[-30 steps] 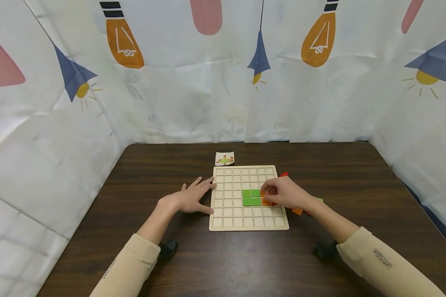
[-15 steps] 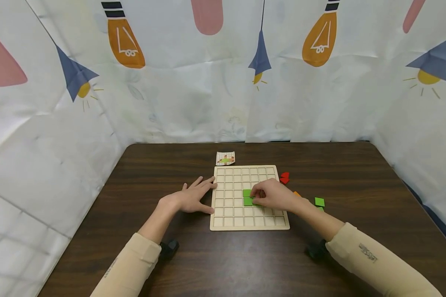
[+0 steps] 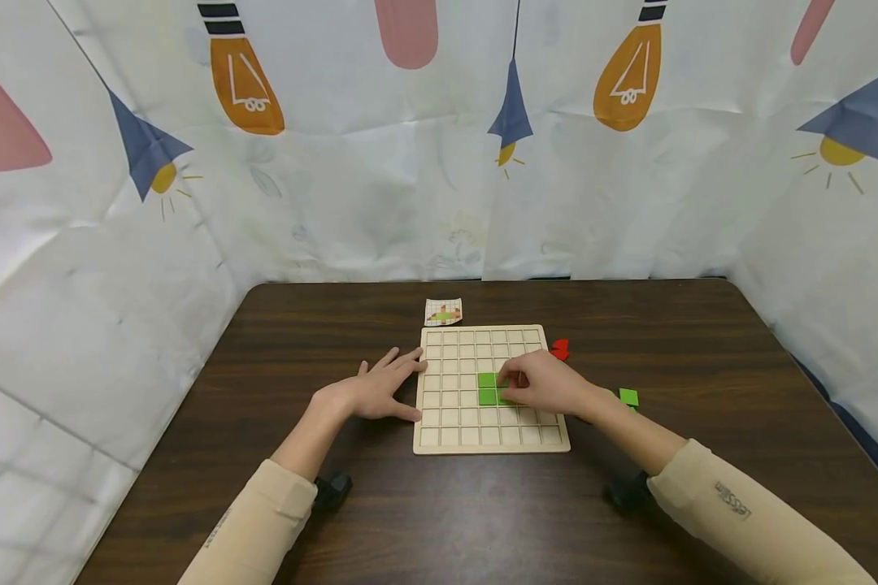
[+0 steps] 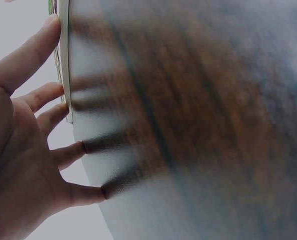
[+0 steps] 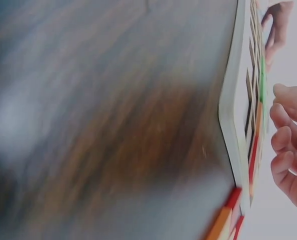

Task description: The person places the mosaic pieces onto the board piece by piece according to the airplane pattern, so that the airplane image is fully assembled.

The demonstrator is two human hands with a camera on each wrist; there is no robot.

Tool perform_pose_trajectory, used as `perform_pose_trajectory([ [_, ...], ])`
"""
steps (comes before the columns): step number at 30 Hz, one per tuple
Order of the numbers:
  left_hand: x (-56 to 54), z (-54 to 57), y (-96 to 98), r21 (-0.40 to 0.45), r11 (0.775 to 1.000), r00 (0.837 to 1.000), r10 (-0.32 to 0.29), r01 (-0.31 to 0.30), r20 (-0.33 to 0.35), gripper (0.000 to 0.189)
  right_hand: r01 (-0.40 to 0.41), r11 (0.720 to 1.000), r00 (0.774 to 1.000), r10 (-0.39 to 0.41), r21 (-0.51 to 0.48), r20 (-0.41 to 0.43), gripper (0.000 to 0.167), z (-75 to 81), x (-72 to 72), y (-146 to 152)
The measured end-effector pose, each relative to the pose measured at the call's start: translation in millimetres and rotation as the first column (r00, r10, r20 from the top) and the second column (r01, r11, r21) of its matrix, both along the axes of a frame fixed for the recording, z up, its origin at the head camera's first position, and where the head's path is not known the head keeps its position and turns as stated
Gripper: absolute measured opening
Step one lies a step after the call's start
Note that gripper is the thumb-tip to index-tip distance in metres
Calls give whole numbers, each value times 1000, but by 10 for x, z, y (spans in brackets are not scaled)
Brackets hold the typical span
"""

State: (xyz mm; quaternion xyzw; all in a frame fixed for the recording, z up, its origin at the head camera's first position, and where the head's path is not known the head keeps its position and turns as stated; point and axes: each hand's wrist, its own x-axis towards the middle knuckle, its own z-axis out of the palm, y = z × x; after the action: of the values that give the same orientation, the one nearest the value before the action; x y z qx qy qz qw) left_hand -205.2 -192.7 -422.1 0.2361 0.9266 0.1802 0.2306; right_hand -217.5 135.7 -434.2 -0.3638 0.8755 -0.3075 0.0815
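Note:
A wooden grid board [image 3: 449,422] lies on the dark table. Two green square tiles [image 3: 487,388] show in its middle cells, with more green partly under my right hand [image 3: 549,383]. That hand hovers over the tiles with loosely bent fingers; in the head view its thumb and index finger stand apart, and no tile shows between them. In the right wrist view, green, orange [image 5: 259,117] and red [image 5: 253,162] tiles line the board behind the fingers. My left hand [image 3: 373,390] spreads its fingers at the board's left edge, thumb and fingertips touching it.
A small picture card [image 3: 443,313] lies behind the board. Red pieces [image 3: 560,349] rest off its right edge, and a loose green tile [image 3: 628,397] lies further right, partly near the right forearm. A patterned curtain [image 3: 380,203] hangs behind the table.
My right hand has moved left from the orange and red tiles to the green ones, then slightly back right. The left hand stays at the board's edge.

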Motion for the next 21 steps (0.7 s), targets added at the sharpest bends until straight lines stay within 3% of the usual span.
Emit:
perform_pose_trajectory([
  [6,3,4,-5,-11,1000,1000,-2,2,2,87,22,1000,1000,-22,-11,19,7,50,2,237],
  [21,11,27,-4,-16,1000,1000,7,-7,9,87,215,976,970,-218,34,104,18,68,61,937],
])
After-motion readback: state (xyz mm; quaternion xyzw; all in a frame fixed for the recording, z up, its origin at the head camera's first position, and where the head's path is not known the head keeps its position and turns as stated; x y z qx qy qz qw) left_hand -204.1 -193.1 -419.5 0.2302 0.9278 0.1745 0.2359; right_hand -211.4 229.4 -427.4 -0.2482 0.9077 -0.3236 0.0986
